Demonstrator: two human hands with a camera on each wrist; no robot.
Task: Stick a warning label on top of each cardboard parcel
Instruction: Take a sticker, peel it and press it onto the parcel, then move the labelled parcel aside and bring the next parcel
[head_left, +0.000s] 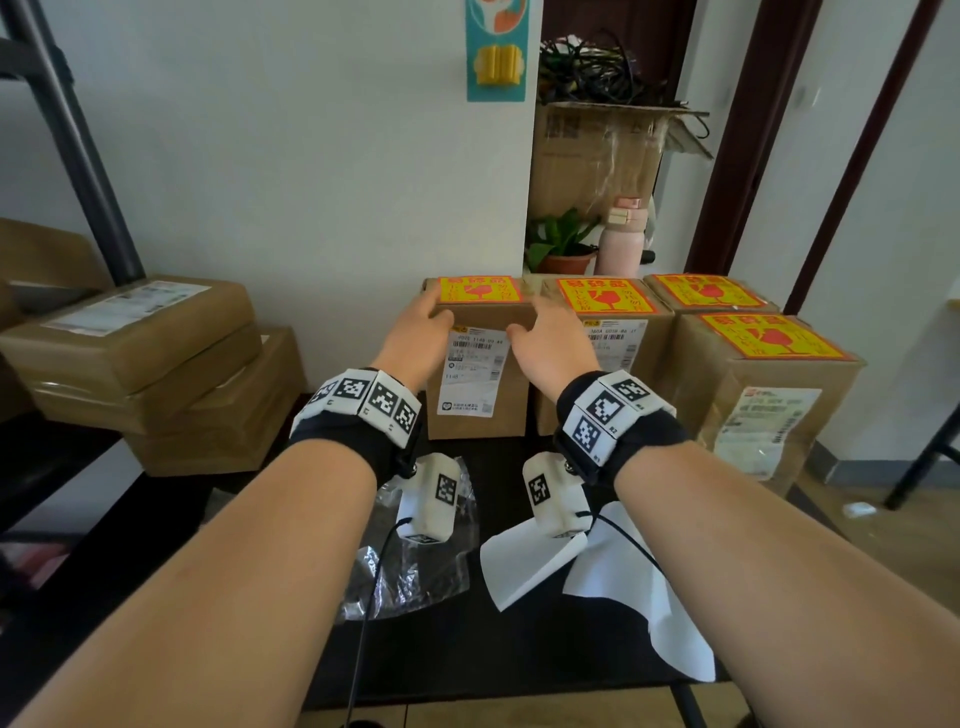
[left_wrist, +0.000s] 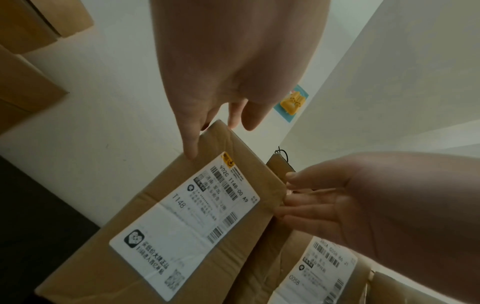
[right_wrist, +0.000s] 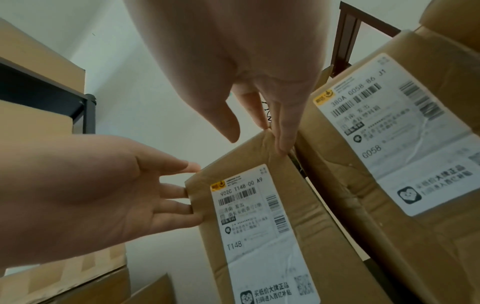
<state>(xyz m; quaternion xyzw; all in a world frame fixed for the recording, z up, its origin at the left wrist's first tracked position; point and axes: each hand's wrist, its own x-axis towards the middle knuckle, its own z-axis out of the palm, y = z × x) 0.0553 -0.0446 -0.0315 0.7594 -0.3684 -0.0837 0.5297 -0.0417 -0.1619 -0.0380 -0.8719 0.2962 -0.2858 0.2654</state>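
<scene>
Several cardboard parcels stand in a row at the back of the black table (head_left: 519, 649), each with a yellow and red warning label on top. The leftmost parcel (head_left: 480, 384) carries such a label (head_left: 480, 289) and a white shipping slip on its front. My left hand (head_left: 422, 317) touches its upper left corner with straight fingers (left_wrist: 191, 144). My right hand (head_left: 543, 332) touches its upper right corner, its fingers (right_wrist: 281, 142) extended along the edge. Neither hand holds anything. The neighbouring parcel (head_left: 613, 332) stands close on the right.
Brown boxes (head_left: 145, 353) are stacked at the left beside a black rack post (head_left: 78, 140). A clear plastic bag (head_left: 410, 561) and white backing sheets (head_left: 613, 582) lie on the table near me. A potted plant (head_left: 561, 249) and a pink bottle (head_left: 621, 244) stand behind the parcels.
</scene>
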